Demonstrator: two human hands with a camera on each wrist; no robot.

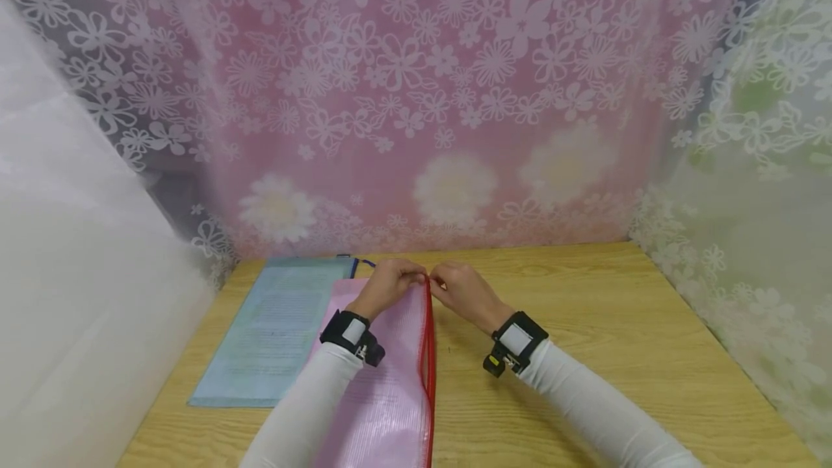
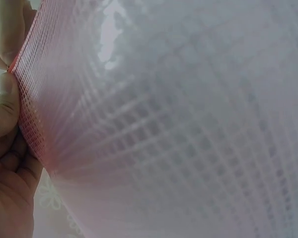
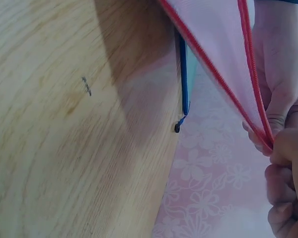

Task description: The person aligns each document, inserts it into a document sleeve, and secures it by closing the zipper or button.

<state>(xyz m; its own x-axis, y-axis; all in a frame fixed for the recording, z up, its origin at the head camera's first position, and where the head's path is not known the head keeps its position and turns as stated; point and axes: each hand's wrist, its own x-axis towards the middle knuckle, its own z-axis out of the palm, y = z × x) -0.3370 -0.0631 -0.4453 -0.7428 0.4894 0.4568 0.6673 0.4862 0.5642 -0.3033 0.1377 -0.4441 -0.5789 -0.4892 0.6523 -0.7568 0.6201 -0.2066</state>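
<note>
A pink mesh zipper pouch (image 1: 383, 410) with a printed sheet showing through lies on the table, its far end raised. My left hand (image 1: 390, 286) pinches the far corner of the pouch beside the red zipper (image 3: 208, 64). Against it, my right hand (image 1: 469, 298) pinches the same zipper end, its fingertips touching or nearly touching the left ones. In the right wrist view the two red zipper edges stand apart and meet at the fingers. The slider is hidden there. Stretched pink mesh fills most of the left wrist view.
A blue zipper pouch (image 1: 273, 323) with a printed sheet lies at the left, partly under the pink one. Its dark blue zipper pull (image 3: 177, 127) hangs at the far table edge. The wooden table (image 1: 585, 338) is bordered by flowered curtains (image 1: 442, 92) at back and right.
</note>
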